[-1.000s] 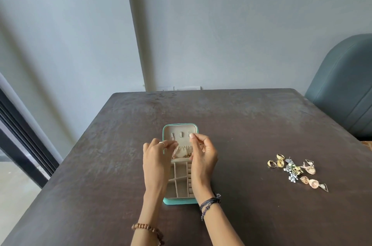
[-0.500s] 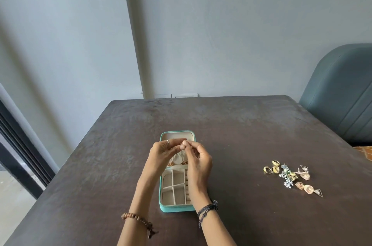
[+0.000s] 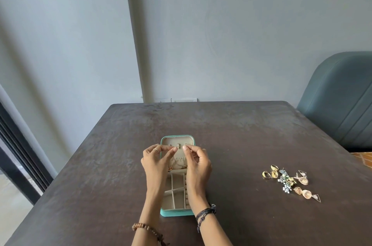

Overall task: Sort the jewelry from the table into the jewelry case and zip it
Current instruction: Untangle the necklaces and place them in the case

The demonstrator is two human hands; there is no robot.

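A teal jewelry case [image 3: 175, 213] lies open on the dark table [image 3: 241, 137], with its beige lid half at the far end and divided compartments near me. Over the lid half, my left hand [image 3: 155, 163] and my right hand [image 3: 198, 165] each pinch an end of a thin necklace chain [image 3: 173, 162]. The chain hangs down to gold pieces at the lid pocket and is barely visible. To the right on the table lies a loose pile of jewelry [image 3: 289, 182]: gold rings [image 3: 270, 173], a flower-like piece and rose-gold earrings [image 3: 307, 194].
A grey-blue padded chair [image 3: 340, 100] stands at the table's right far corner. A grey wall runs behind the table. At the left, a dark door frame [image 3: 20, 155] stands beyond the table's edge.
My fingertips met over the lid half half a second ago and have now drawn slightly apart. The view has tilted, so the case sits lower in the frame. The pile has not moved.
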